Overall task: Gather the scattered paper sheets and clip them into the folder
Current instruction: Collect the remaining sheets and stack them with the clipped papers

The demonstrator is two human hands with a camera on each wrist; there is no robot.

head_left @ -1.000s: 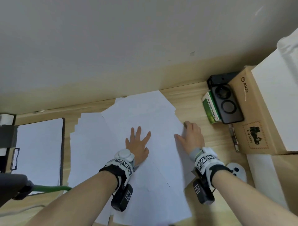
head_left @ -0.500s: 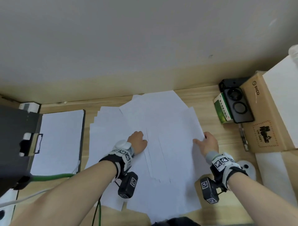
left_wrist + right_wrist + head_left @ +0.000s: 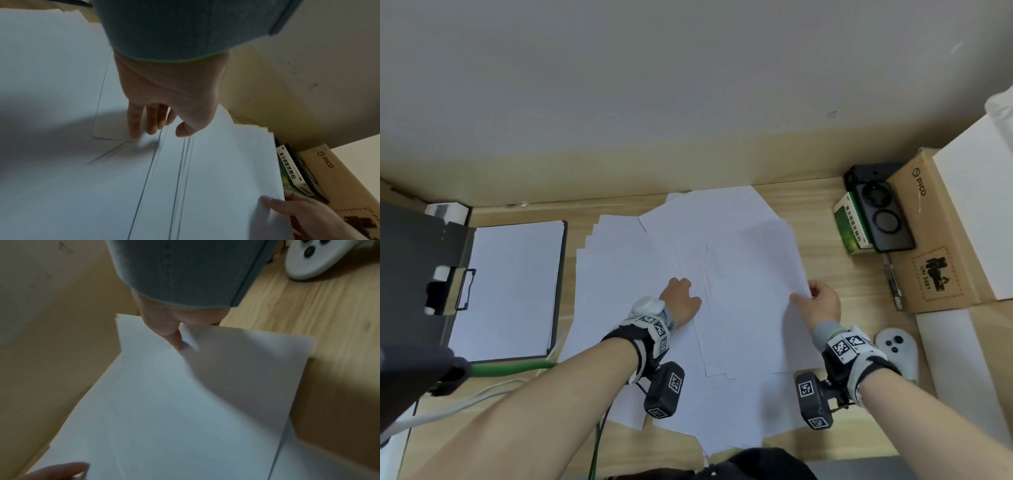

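Pinching the lifted edge of several paper sheets (image 3: pixel 750 291) between thumb and fingers, the right hand (image 3: pixel 822 305) draws them toward the middle of the desk (image 3: pixel 822 212), while the left hand (image 3: pixel 679 298), fingers loosely curled, rests its fingertips (image 3: pixel 133 128) on the overlapping pages at 9 o'clock from the right hand, its grip holding nothing. Sheets lie fanned across the desk centre, not yet squared. An open folder (image 3: pixel 561 260) with its clip (image 3: pixel 448 291) waits at 9 o'clock from the pile, well apart, one page already inside. Gathering appears to be the step in hand. Next, the loose pages likely need sweeping together and tapping even before they move to the folder.
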